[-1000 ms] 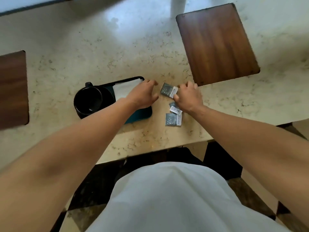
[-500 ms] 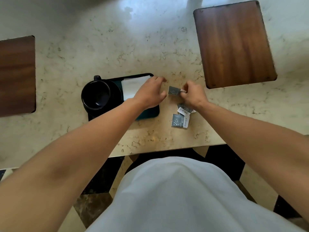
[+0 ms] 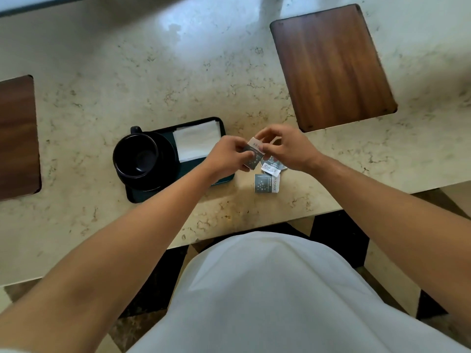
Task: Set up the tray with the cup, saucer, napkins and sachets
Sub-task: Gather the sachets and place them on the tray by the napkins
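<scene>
Left hand (image 3: pixel 226 155) and right hand (image 3: pixel 283 146) both pinch one sachet (image 3: pixel 252 155), long axis running roughly 1 to 7 o'clock; tray (image 3: pixel 142 196) with napkins (image 3: pixel 196 141) sits at 9 o'clock, so left's nearer; spare sachets (image 3: pixel 266 182) on the worktop (image 3: pixel 178 72) at 5.

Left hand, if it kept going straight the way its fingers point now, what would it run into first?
The left hand points right, pinching a sachet that the right hand also pinches. It would likely meet the right hand's fingers first, though depth is unclear.
</scene>
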`<state>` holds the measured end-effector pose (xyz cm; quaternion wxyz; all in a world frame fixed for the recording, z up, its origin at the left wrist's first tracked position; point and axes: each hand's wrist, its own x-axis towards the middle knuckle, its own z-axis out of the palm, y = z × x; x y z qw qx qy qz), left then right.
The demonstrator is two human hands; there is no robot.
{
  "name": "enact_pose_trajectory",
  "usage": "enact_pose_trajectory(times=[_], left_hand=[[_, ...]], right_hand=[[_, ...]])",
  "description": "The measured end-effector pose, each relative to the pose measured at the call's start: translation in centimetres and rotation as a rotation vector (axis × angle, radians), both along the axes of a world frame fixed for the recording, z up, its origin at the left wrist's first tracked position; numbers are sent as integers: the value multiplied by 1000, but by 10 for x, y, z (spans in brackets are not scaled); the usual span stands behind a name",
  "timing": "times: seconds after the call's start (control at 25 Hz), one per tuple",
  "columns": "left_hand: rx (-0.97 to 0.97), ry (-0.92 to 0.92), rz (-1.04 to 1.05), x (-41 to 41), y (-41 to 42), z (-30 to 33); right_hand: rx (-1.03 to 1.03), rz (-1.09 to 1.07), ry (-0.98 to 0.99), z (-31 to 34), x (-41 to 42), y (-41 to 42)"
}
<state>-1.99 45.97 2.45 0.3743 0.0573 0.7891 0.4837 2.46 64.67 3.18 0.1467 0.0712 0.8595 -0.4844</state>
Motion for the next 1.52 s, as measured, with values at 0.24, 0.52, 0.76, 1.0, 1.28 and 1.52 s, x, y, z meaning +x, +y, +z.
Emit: enact_pose_trajectory(times=[0.24,0.52,0.76,1.0,1.28,1.52], left_hand=[[120,-243,366,29,-14,-6],[180,-403,575,46,-23,-12],[200,-407,604,45,-26,-12],[175,-432,623,44,-25,-14],[247,-526,682,42,-14,-11],[339,-533,701,45,-14,-10]], right_hand=[[386,-77,-58,-42,36,7],[560,21,-45,-57,43,-1],[547,-44,-32,-54,32,-6],[344,-201,-78,-44,20,6],[-465,-522,-248,-20,17,-20],[-37,-334,-172,-32,32,-51]])
